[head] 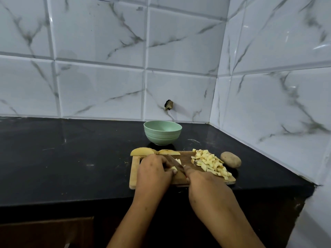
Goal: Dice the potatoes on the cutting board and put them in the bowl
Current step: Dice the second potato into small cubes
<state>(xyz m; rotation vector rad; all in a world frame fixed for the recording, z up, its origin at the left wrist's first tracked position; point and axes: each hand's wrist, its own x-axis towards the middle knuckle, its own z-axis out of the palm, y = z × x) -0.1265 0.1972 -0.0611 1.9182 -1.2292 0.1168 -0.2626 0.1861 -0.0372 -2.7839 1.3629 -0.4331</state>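
Head view looks down on a pale wooden cutting board (133, 170) lying flat near the front edge of a glossy black stone counter (71, 158). Your left hand (154, 171) is arched over the board's middle, fingers curled down and pinning a small pale potato piece (174, 169) against the wood. Your right hand (206, 183) has its fingers wrapped round the handle of the knife (174, 162), whose dark, pointed blade slants away from you and comes down on that piece, just beside your left fingertips. A loose heap of small, blocky potato cubes (209, 162) covers the board's right part. Two curved, yellowish potato wedges (142, 151) lie along the far edge, the left one at the far left corner. A whole potato (230, 159), oval and brown-skinned, sits on the counter just beside the board's right end. The round, matte mint-green bowl (162, 133), ribbed around its outside, stands behind the board, near the glossy, marble-veined white wall tiles (100, 86)
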